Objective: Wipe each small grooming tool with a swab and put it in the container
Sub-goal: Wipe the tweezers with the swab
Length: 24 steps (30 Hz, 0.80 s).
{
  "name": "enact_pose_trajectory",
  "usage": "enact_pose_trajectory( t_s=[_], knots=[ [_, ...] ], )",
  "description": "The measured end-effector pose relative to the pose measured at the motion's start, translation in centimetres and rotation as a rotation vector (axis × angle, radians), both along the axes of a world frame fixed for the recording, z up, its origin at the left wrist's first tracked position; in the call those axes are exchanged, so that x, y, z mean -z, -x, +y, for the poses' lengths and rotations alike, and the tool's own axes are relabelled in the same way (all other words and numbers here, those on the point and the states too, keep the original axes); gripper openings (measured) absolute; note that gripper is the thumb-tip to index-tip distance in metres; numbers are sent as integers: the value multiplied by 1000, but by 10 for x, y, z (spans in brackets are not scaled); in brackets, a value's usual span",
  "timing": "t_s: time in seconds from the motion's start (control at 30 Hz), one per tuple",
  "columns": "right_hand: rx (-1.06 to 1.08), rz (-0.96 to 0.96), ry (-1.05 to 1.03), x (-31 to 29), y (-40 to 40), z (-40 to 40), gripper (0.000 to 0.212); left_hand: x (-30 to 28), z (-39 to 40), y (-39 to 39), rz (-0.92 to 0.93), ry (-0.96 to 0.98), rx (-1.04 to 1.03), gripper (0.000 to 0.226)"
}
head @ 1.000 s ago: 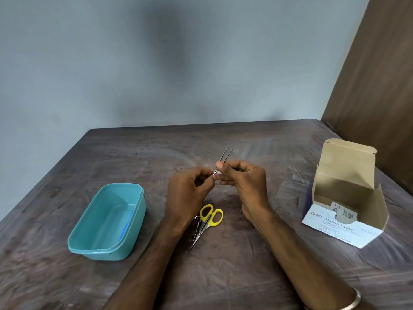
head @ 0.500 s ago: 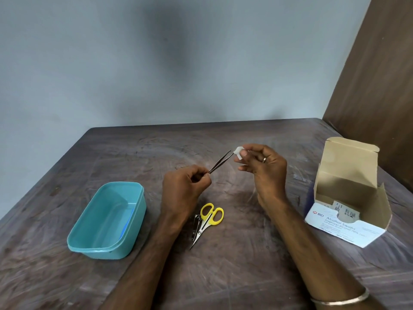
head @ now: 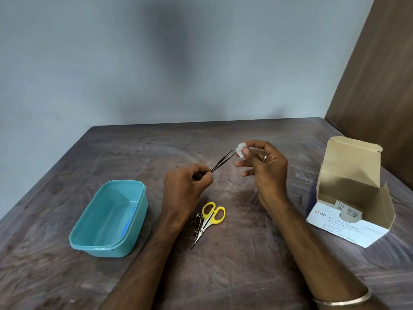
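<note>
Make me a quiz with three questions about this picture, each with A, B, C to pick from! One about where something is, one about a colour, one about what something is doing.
1. Where do the scissors lie?
A. in the teal container
B. on the table, between the forearms
C. inside the box

2. What colour are the scissor handles?
A. yellow
B. red
C. black

3. What is the left hand doing?
A. resting flat on the table
B. lifting the box
C. gripping the tweezers

Answers:
1 B: they lie on the table, right of the teal container.
2 A: both loops are yellow.
3 C: its fingers pinch the tweezers, whose tip meets the white swab in the right hand.
</note>
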State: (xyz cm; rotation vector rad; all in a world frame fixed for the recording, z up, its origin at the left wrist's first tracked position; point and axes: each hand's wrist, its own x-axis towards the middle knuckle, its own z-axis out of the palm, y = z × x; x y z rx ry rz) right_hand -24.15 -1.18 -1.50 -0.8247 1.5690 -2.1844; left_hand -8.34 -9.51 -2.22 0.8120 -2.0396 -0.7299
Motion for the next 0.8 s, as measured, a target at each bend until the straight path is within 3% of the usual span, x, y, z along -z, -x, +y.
enact_pose_trajectory(
  t_s=[0.37, 0.8],
  knots=[
    [-39, 63, -47, 4, 0, -1, 14, -1, 2, 0, -10, 12, 11, 14],
    [-355, 229, -163, 10, -7, -3, 38, -2, 1, -1, 8, 36, 27, 16]
  ],
)
